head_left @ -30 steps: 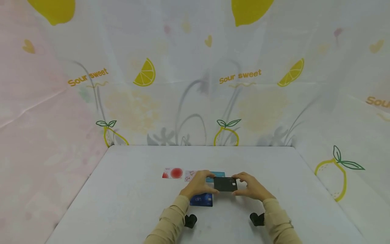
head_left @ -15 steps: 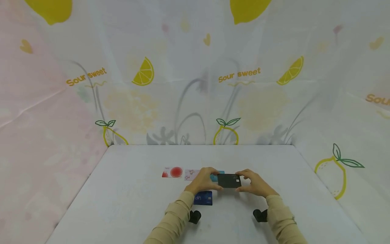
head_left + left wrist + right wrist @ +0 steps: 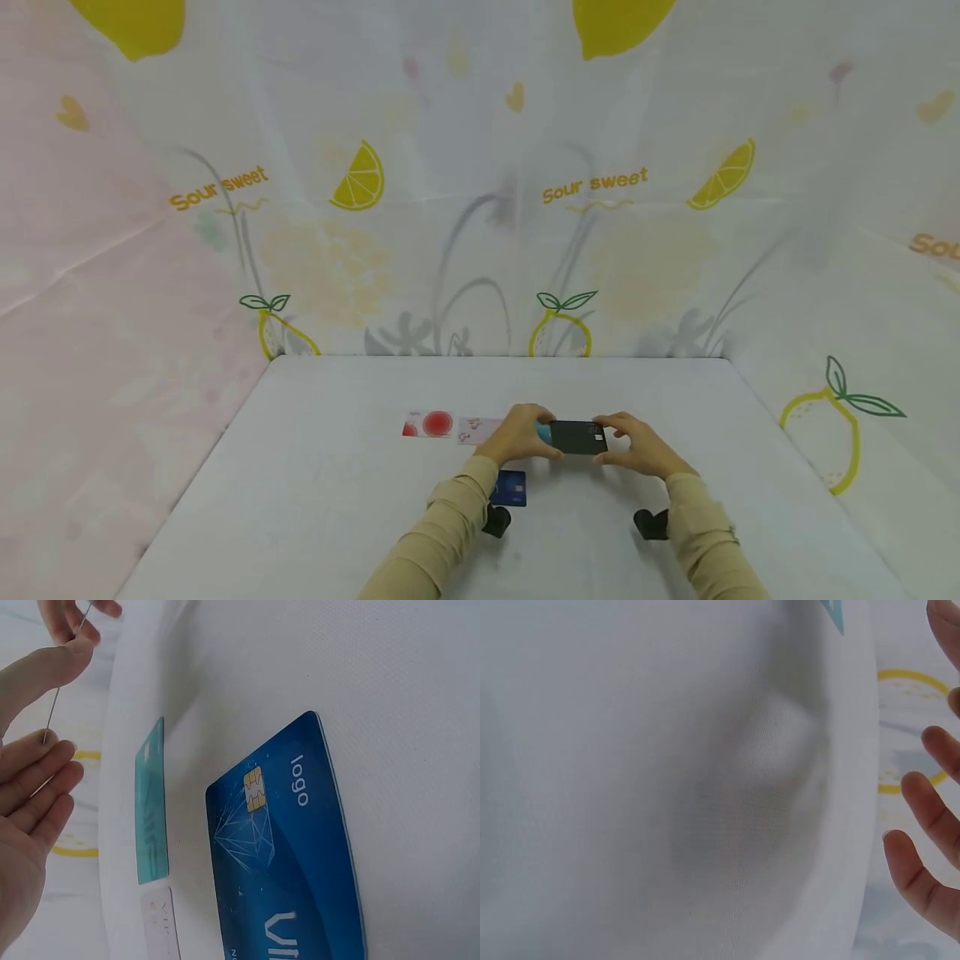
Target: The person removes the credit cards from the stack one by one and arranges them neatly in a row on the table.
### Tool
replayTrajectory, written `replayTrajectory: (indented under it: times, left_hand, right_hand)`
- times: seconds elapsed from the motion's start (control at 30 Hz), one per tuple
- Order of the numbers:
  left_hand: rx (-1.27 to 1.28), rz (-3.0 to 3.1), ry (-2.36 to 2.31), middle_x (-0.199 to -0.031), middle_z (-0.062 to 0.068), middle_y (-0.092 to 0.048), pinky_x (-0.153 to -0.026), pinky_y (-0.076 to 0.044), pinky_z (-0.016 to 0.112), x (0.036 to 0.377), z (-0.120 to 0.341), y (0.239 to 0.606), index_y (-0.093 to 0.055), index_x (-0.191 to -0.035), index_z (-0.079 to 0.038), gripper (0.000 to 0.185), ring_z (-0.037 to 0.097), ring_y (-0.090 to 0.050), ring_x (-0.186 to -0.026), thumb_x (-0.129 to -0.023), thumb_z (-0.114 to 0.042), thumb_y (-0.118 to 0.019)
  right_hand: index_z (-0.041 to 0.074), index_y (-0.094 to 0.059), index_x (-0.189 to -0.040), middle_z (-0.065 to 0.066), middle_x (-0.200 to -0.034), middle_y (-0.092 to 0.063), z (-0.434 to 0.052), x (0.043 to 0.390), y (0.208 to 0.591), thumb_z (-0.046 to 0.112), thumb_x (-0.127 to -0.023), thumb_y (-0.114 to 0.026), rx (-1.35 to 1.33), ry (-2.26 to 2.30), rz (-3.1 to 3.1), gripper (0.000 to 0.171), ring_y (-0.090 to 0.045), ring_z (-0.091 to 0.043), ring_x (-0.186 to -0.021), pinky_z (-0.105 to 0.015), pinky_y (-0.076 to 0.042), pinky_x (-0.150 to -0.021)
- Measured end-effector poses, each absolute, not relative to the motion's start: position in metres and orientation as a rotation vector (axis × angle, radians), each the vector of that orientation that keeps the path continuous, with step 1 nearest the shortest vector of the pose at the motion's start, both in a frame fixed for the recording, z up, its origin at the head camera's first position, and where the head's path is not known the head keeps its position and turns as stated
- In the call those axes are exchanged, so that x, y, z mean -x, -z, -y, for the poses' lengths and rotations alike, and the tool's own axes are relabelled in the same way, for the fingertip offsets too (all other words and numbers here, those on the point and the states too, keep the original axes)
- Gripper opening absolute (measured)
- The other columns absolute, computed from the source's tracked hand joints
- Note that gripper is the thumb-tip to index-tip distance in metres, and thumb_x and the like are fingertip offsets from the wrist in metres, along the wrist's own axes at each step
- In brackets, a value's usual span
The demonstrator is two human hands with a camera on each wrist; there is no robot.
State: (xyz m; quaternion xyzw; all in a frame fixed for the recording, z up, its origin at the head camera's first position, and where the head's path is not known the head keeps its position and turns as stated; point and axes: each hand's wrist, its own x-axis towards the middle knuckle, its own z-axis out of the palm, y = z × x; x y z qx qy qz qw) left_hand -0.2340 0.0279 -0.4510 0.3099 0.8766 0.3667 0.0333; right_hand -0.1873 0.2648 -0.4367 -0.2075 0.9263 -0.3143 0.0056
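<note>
Both hands hold a black card (image 3: 577, 437) over the far part of the table, one at each short end. The left hand (image 3: 521, 435) pinches its left end between thumb and fingers. At the other end, the right hand (image 3: 637, 448) grips it by the corners. The left wrist view shows the card edge-on as a thin line, raised off the white surface. A teal card (image 3: 152, 802) lies behind the left hand, mostly covered in the head view. Nearer the person is a blue card (image 3: 285, 840) with a gold chip, partly hidden by the left forearm.
A pink patterned card (image 3: 478, 430) and a white card with a red circle (image 3: 427, 423) lie in a row left of the teal one. Black wrist-worn pieces (image 3: 651, 525) sit under the forearms. A lemon-print cloth wall (image 3: 450, 250) rises behind the white table (image 3: 322, 492).
Both hands have carried the black card to the right and slightly away from the person. The left forearm now covers more of the blue card. The cards on the table have not moved.
</note>
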Motion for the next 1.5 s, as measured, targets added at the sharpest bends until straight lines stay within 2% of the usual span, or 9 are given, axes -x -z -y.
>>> replayTrajectory:
  times: [0.6,0.87,1.5]
  left_hand:
    - [-0.909,-2.721,-1.017,-0.101,0.009,-0.068,-0.081,-0.048,0.024,0.244,-0.045,0.45,-0.067,-0.108,0.001,0.054,0.017,-0.061,-0.091,-0.065,-0.025,-0.086]
    - [-0.884,-2.761,-0.989,-0.101,0.006,-0.068,-0.082,-0.047,0.022,0.25,-0.054,0.457,-0.068,-0.107,-0.001,0.051,0.015,-0.06,-0.093,-0.065,-0.023,-0.086]
    - [-0.776,-2.775,-0.957,-0.102,0.009,-0.066,-0.083,-0.048,0.026,0.26,-0.068,0.463,-0.066,-0.111,-0.001,0.056,0.022,-0.06,-0.096,-0.064,-0.024,-0.088]
  right_hand:
    - [-0.006,-0.051,-0.127,-0.029,-0.118,-0.053,-0.276,0.197,0.443,0.023,-0.077,-0.077,0.61,0.943,-2.87,0.064,-0.058,-0.043,-0.096,-0.052,-0.049,-0.079]
    - [-0.006,-0.05,-0.128,-0.031,-0.119,-0.052,-0.278,0.199,0.444,0.021,-0.077,-0.077,0.552,0.959,-2.856,0.064,-0.058,-0.043,-0.096,-0.052,-0.048,-0.08]
    - [-0.006,-0.049,-0.128,-0.032,-0.116,-0.054,-0.285,0.212,0.453,0.02,-0.078,-0.076,0.483,0.954,-2.844,0.063,-0.057,-0.038,-0.093,-0.048,-0.048,-0.075]
